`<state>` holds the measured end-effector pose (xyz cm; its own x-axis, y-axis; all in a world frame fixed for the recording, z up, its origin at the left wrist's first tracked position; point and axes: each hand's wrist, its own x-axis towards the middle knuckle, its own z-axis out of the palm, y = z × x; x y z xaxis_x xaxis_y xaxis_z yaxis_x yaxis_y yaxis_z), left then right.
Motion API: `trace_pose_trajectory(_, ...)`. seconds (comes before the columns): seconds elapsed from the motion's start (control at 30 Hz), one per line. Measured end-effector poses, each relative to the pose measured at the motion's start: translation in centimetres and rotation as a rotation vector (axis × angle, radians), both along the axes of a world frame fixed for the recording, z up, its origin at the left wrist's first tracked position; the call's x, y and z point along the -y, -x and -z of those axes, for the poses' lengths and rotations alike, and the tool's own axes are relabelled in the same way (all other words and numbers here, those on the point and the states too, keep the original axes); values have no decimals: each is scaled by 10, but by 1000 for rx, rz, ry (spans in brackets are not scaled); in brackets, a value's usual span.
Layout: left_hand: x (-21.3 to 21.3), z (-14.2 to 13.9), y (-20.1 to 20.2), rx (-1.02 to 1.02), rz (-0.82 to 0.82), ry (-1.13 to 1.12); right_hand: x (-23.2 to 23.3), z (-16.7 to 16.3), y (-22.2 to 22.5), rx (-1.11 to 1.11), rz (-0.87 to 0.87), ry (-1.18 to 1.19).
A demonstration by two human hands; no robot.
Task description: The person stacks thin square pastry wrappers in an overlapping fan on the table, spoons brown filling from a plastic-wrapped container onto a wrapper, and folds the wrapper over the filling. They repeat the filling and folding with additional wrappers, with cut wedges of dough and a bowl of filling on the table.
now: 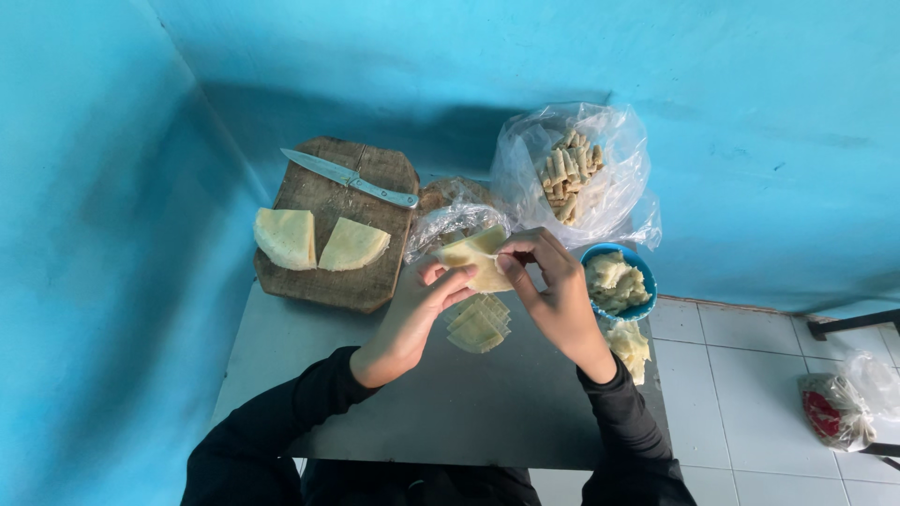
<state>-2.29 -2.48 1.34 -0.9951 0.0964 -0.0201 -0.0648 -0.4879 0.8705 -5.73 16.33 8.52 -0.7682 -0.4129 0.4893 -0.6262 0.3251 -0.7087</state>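
I read this as the folding step: my left hand (427,300) and right hand (548,281) both pinch one pale pastry wrapper (473,258), held up off the grey table (450,403), just right of the wooden cutting board (328,272). Left fingers close on its lower left edge, right thumb and fingers nip its upper right edge; whether filling sits inside I cannot tell. My judgement is that the next move calls for a tidy, even tuck without tearing the thin sheet.

Taking the board as landmark: on it lie two folded wrapper pieces (319,242) and a knife (349,178) along its far edge. To its right, under my hands, a small stack of cut wrappers (478,328); further right a blue bowl of filling (619,281), more filling heaped just in front of it at the table's right edge. Beyond the board's right corner, a clear bag of finished rolls (572,173).

Open room lies only toward me from the board; the wall crowds its left and far sides
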Motion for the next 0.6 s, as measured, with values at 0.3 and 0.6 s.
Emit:
trace_pose_trajectory(0.3,0,0,8,30,-54,-5,14,21,-5,-390,144,-125)
trace_pose_trajectory(0.6,-5,-3,7,114,-45,49,-21,40,47,346,133,305)
